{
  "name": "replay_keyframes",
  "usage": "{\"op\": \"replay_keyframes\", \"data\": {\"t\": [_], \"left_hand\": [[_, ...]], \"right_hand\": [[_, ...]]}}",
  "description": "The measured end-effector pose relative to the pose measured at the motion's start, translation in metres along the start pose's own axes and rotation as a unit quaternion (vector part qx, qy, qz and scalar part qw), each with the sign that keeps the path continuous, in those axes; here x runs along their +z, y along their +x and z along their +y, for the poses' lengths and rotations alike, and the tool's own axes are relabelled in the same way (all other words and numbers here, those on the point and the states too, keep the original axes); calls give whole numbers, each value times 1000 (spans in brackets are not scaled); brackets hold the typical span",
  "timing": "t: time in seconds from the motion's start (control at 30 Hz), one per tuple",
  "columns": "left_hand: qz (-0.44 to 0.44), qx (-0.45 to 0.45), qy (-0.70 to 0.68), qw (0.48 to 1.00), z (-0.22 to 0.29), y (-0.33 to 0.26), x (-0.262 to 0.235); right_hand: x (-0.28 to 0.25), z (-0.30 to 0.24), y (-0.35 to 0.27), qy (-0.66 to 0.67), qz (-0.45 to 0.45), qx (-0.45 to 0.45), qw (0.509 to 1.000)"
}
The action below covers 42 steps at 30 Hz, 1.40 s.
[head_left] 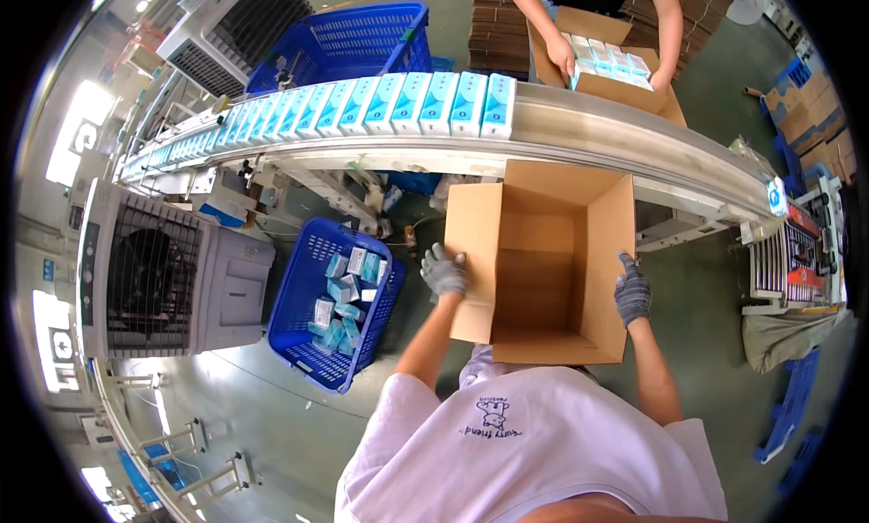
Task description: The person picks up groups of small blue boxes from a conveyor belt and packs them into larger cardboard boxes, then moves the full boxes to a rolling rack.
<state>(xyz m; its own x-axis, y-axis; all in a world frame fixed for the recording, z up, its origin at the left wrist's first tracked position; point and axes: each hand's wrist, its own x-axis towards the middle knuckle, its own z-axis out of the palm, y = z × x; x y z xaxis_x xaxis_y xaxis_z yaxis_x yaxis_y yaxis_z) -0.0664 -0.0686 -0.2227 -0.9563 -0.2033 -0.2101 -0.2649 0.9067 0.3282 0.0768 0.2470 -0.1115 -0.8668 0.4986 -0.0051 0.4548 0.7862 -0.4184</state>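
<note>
Between my two hands is a cardboard box (539,279), its top gaping toward me and only bare brown board showing inside. My left hand (444,271), in a grey glove, presses on the outer side of the box's left flap (474,261). Against the outside of the right wall lies my right hand (632,290), gloved the same way, its fingers partly hidden by the angle. The box is held from both sides in front of my body, close to the conveyor's near edge.
A conveyor (615,134) crosses ahead, bearing a row of blue-and-white cartons (380,104). At left stand a blue basket (308,360) with loose cartons and an air cooler (149,270). Across the conveyor, a person's hands (563,60) hold a filled cardboard box (615,90).
</note>
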Motion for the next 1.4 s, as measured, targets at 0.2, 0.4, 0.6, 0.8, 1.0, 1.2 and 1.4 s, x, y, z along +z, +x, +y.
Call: {"op": "replay_keyframes", "data": {"t": [0.2, 0.4, 0.6, 0.8, 1.0, 1.2, 1.4], "left_hand": [[-65, 105, -115, 986, -20, -85, 57], [-174, 88, -228, 954, -15, -77, 82], [-156, -16, 75, 985, 43, -95, 35], [-191, -39, 135, 971, 52, -98, 29], [-180, -19, 115, 977, 50, -97, 56], [-190, 118, 158, 962, 8, -103, 112], [-469, 183, 177, 846, 178, -57, -43]], "right_hand": [[22, -8, -14, 117, 4, -147, 982], [47, 70, 9, 192, -75, -248, 947], [128, 91, 12, 65, -200, -189, 959], [176, 119, 6, 34, -299, -93, 949], [215, 149, -8, 137, -331, -9, 934], [212, 206, 18, 255, -229, 130, 930], [73, 242, 72, -1, 90, 17, 996]]}}
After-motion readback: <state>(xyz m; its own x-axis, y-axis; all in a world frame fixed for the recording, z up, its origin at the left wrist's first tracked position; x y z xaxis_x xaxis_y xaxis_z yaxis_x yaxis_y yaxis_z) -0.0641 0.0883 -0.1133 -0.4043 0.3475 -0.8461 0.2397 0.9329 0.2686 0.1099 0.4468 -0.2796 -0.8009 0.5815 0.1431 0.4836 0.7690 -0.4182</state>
